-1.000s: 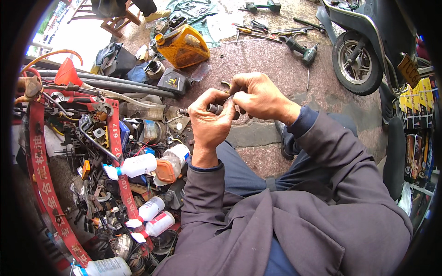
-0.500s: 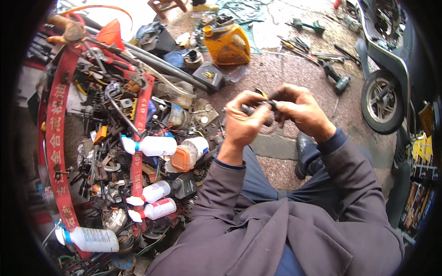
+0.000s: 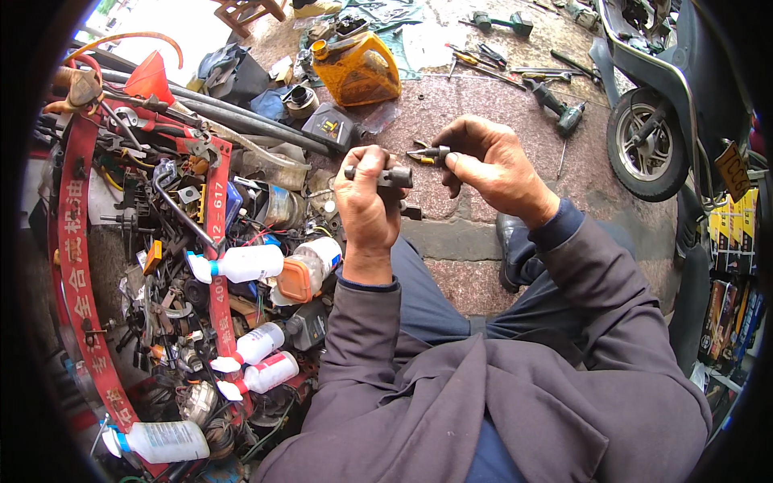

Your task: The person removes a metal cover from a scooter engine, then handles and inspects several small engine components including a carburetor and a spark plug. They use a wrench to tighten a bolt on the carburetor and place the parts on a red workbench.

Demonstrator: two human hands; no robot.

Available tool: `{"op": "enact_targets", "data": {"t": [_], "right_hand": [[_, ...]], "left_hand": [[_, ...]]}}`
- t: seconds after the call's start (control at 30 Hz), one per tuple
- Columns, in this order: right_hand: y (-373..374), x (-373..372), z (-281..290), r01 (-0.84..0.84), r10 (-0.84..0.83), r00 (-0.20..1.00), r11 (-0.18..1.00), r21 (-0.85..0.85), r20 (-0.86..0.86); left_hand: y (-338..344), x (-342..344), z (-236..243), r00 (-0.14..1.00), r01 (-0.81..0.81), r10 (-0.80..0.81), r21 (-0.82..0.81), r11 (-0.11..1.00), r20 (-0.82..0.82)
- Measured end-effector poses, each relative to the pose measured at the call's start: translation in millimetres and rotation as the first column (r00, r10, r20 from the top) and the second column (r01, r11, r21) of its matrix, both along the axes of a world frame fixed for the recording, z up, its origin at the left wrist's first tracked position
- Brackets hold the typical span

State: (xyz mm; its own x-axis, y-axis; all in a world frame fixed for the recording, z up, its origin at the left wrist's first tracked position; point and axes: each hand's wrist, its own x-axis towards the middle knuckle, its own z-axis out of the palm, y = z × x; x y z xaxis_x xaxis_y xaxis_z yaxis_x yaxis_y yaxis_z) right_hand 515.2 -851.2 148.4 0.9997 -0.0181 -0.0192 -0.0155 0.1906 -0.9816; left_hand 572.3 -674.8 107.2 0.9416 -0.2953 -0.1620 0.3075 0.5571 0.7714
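Note:
My left hand (image 3: 366, 201) is closed around a dark grey cylindrical metal part (image 3: 398, 177), whose open round end points right. Another dark end juts out below its fingers. To the right, and apart from it, my right hand (image 3: 507, 173) pinches a small dark stepped metal piece (image 3: 439, 153) between thumb and forefinger. That piece lies sideways, its narrower end toward the left hand. Yellow-and-dark bits (image 3: 425, 160) show just behind it; whether they belong to a tool on the floor I cannot tell. Both hands are above the paving, in front of my knees.
On the left, a red metal frame (image 3: 78, 241) surrounds piled parts and several spray bottles (image 3: 251, 263). A yellow jerrycan (image 3: 358, 71) and black container (image 3: 330, 127) stand ahead. A cordless drill (image 3: 555, 106) and hand tools (image 3: 487, 64) lie front right, beside a scooter wheel (image 3: 649, 145).
My hands have moved apart: the left toward the left with the cylindrical part, the right now showing the small piece in its pinch. The whole view has shifted slightly.

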Motion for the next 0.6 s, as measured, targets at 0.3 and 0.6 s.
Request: {"op": "enact_targets", "data": {"t": [0.3, 0.6], "right_hand": [[2.0, -2.5, 0.3, -0.025, 0.024, 1.000, 0.998, -0.063, -0.008], [5.2, -4.1, -5.4, 0.022, -0.003, 0.994, 0.985, -0.173, 0.105]], "left_hand": [[7.4, 3.3, 1.0, 0.988, 0.056, -0.095, -0.286, 0.957, -0.125], [2.4, 0.6, 0.2, 0.988, 0.036, -0.073, -0.262, 0.964, -0.133]]}}
